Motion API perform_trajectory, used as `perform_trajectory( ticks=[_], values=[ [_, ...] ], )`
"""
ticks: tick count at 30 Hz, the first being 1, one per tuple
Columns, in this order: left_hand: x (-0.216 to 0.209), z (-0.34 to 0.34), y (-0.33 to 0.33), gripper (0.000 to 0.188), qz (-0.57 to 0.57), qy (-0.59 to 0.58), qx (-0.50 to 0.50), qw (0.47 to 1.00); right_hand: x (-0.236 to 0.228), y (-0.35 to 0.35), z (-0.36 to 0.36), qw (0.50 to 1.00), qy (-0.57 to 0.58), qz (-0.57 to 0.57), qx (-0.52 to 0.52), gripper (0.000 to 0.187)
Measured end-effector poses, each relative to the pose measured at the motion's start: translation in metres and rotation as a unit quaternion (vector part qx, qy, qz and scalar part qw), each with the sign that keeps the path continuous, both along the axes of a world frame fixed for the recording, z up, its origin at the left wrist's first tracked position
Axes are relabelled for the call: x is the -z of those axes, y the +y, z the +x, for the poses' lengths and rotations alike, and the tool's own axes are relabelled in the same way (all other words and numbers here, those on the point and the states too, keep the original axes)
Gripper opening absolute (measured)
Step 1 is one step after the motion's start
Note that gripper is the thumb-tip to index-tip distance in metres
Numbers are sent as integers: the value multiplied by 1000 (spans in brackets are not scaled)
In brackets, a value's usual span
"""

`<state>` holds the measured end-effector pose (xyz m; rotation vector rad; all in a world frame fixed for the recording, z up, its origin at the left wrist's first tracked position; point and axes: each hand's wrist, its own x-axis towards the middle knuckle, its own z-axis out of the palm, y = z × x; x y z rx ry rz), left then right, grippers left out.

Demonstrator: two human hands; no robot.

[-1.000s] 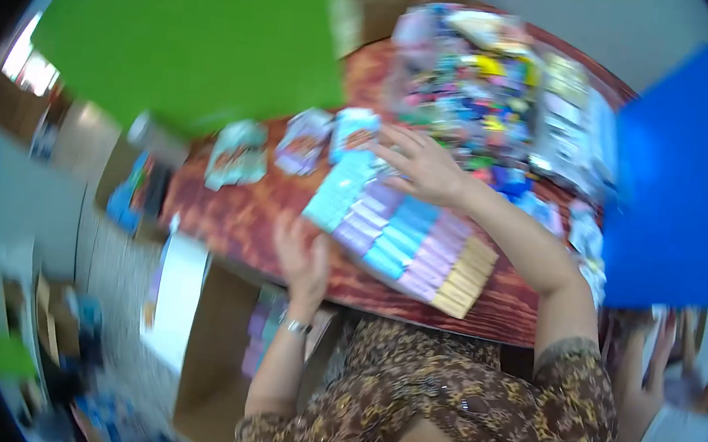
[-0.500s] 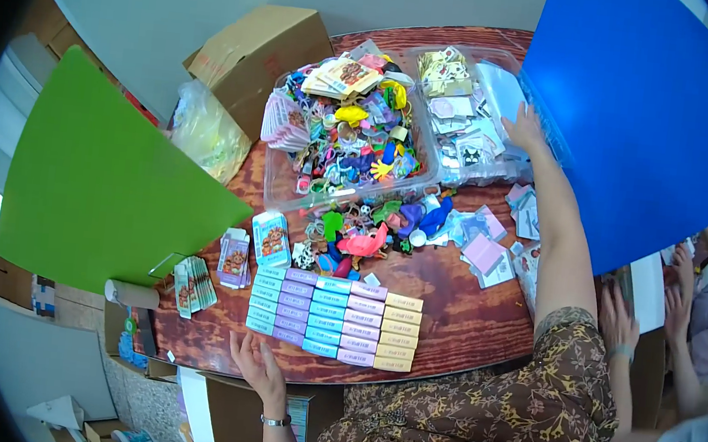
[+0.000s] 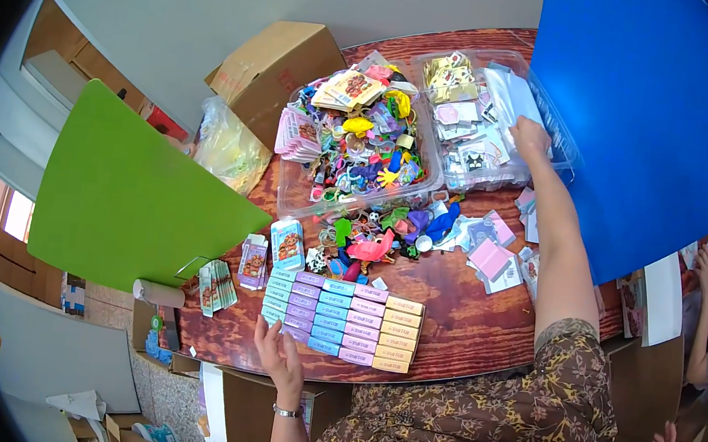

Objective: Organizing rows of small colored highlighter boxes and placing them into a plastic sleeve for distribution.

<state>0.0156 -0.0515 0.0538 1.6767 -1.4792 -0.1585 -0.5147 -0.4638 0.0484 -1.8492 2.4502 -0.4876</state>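
Note:
My right hand (image 3: 529,138) reaches into a clear plastic tray (image 3: 496,181) at the far right, fingers closed on a white sheet (image 3: 512,99) that looks like thin plastic or paper. Under and beside that sheet lie small printed cards (image 3: 460,116) and gold-coloured pieces (image 3: 450,76). My left hand (image 3: 279,360) is open, its fingers loosely spread, holding nothing. It hovers by the near left corner of several rows of small stacked boxes (image 3: 344,319) in teal, purple, blue, pink and yellow.
Left of the card tray, a clear bin (image 3: 355,206) is heaped with colourful small toys. More toys (image 3: 373,245) and pink cards (image 3: 492,257) lie before it. Card packs (image 3: 218,286) sit at left. Green (image 3: 141,199) and blue (image 3: 640,122) panels flank the table; a co-worker's arm (image 3: 706,318) shows at right.
My right hand has gone from stretched fingers to a grip on the white sheet, which now sits raised and shifted. My left hand has moved nearer the boxes. The whole view has shifted slightly.

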Motion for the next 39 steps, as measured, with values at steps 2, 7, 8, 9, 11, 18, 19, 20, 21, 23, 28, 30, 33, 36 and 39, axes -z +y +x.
perform_trajectory(
  ticks=[2, 7, 8, 9, 11, 18, 19, 20, 21, 23, 28, 30, 33, 36, 39],
  values=[
    [-3, 0, 8, 30, -3, -18, -3, 1000, -10, 7, 2, 999, -4, -31, 19, 32],
    [0, -3, 23, 28, 2, -4, 2, 1000, 11, 2, -3, 997, -59, -8, -49, 45],
    [-3, -10, 22, 27, 4, 15, 0, 1000, 29, 2, 1, 992, 11, -124, 4, 50],
    [-5, -15, 22, 27, -1, 10, 0, 1000, 41, -3, 5, 966, 79, -238, 59, 54],
    [-6, -22, 22, 25, 21, -67, -10, 997, 52, -19, -4, 984, 21, -155, 83, 61],
    [-9, -38, 21, 23, 29, -31, -7, 999, 22, -20, 6, 997, -52, -53, 21, 26],
    [-10, -40, 18, 22, 30, -32, 2, 999, 17, -19, 1, 997, -50, -52, 23, 26],
    [-13, -42, 18, 22, 31, -33, -3, 999, -2, -13, 10, 997, -60, -45, 21, 26],
    [-17, -46, 15, 23, 31, -25, 3, 999, -14, -4, 7, 997, -66, -37, 27, 26],
    [-21, -51, 12, 24, 29, -15, 8, 999, -16, -12, -6, 997, -53, -54, 13, 26],
    [-28, -55, 12, 23, -1, -54, 29, 998, -72, -7, -25, 993, 28, -117, 4, 28],
    [-34, -58, 14, 23, -13, -51, 27, 998, -110, 1, -21, 987, 45, -151, -9, 28],
    [-38, -65, 6, 23, -43, -37, 50, 997, -174, 13, -11, 972, 10, -236, 9, 28],
    [-51, -85, -14, 24, -65, -12, 113, 991, -218, 32, -13, 951, -149, -252, -102, 37],
    [-67, -119, -40, 27, -76, 48, 218, 972, -254, 87, 24, 803, -482, -247, -248, 37]
  ],
)
